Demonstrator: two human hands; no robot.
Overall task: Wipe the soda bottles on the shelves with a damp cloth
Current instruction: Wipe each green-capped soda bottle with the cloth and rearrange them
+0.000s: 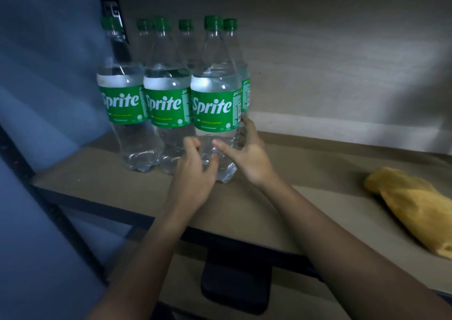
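Dark flat object (236, 285) nearest, below the shelf edge — cannot tell what it is. Above it, both forearms reaching in over the brown shelf board (122, 185). Left hand (193, 173) and right hand (249, 158) flanking the base of the front-right Sprite bottle (215, 104), fingers spread and loosely bent, cupping rather than clamping; firm grip not confirmed. Right fingertips reaching round the far side at the label's lower edge. Two more front-row Sprite bottles (166, 104) just beside it on the left, others behind. Yellow cloth (415, 204) lying on the shelf well apart to the right — in neither hand. Looks like positioning or straightening the bottle, not wiping. Next move probably: fetch cloth with right, steady bottle with left.
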